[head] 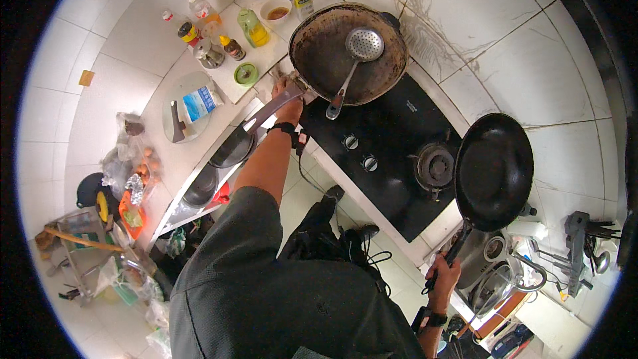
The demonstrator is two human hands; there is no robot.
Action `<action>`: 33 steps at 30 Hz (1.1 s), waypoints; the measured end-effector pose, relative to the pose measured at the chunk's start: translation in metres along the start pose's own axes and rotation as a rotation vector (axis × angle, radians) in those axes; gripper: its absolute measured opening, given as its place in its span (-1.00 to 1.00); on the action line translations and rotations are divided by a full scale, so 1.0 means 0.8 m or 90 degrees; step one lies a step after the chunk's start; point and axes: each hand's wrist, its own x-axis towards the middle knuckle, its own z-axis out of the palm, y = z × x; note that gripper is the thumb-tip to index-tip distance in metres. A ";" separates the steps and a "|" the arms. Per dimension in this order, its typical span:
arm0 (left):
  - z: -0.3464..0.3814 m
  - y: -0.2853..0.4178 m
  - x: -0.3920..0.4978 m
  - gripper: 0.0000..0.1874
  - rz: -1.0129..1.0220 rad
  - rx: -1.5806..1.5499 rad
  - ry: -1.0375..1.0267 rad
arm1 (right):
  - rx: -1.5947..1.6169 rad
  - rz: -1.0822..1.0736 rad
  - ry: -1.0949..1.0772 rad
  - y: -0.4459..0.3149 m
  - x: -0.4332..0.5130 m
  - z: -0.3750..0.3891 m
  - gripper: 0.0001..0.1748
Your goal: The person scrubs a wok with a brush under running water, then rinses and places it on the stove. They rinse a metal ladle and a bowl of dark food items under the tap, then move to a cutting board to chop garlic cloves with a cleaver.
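Note:
My right hand (445,279) grips the handle of a black frying pan (493,174), lifted over the right end of the stove with its inside towards me. My left hand (288,102) is beneath the long handle (274,108) of a large worn wok (319,55), at the counter edge beside the stove. Its fingers are partly hidden near a greyish, cloth-like thing (288,66), and I cannot tell whether they hold it. A perforated skimmer (365,45) lies in the wok, its handle over the rim. The black gas hob (379,184) shows a bare right burner (434,165).
Sauce and oil bottles (253,27) and a bowl of brown liquid (275,11) stand left of the wok. A cleaver (177,122) lies on a round glass board (188,104). An open drawer (199,187) holds pans. The sink (481,259) is at right.

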 end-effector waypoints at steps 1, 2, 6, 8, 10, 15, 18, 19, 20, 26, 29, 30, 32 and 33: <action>-0.003 0.003 -0.007 -0.62 0.005 0.002 0.013 | -0.004 0.002 0.001 0.000 0.001 0.003 -0.79; -0.008 0.010 -0.019 -0.64 -0.022 0.010 -0.019 | 0.002 -0.001 0.003 0.000 0.002 0.006 -0.79; -0.052 0.052 -0.119 -0.56 0.055 -0.081 -0.082 | 0.002 0.000 -0.010 0.002 0.004 0.009 -0.80; -0.067 0.081 -0.166 -0.53 0.066 -0.110 -0.127 | -0.006 0.029 -0.005 0.006 0.006 0.008 -0.80; -0.078 0.098 -0.193 -0.51 0.037 -0.091 -0.223 | 0.000 -0.003 -0.029 0.014 0.010 0.012 -0.80; -0.086 0.126 -0.221 -0.49 0.133 -0.107 -0.197 | -0.026 -0.004 -0.062 0.037 0.028 0.030 -0.83; -0.098 0.161 -0.249 -0.49 0.168 -0.127 -0.235 | -0.018 0.003 -0.082 0.048 0.036 0.042 -0.83; -0.105 0.177 -0.260 -0.48 0.192 -0.140 -0.242 | -0.024 0.004 -0.087 0.051 0.037 0.044 -0.84; -0.113 0.192 -0.273 -0.47 0.198 -0.184 -0.238 | -0.030 0.002 -0.094 0.053 0.038 0.047 -0.84; -0.116 0.256 -0.284 -0.53 0.292 -0.201 -0.243 | -0.030 -0.009 -0.110 0.056 0.041 0.040 -0.83; -0.102 0.257 -0.269 -0.51 0.331 -0.152 -0.283 | -0.021 0.010 -0.127 0.054 0.044 0.029 -0.78; -0.098 0.256 -0.266 -0.49 0.313 -0.168 -0.271 | -0.017 0.015 -0.133 0.054 0.043 0.026 -0.77; -0.091 0.255 -0.260 -0.43 0.298 -0.200 -0.269 | -0.050 0.016 -0.138 0.056 0.041 0.022 -0.69; -0.088 0.255 -0.257 -0.40 0.303 -0.216 -0.278 | -0.042 0.007 -0.152 0.058 0.039 0.021 -0.66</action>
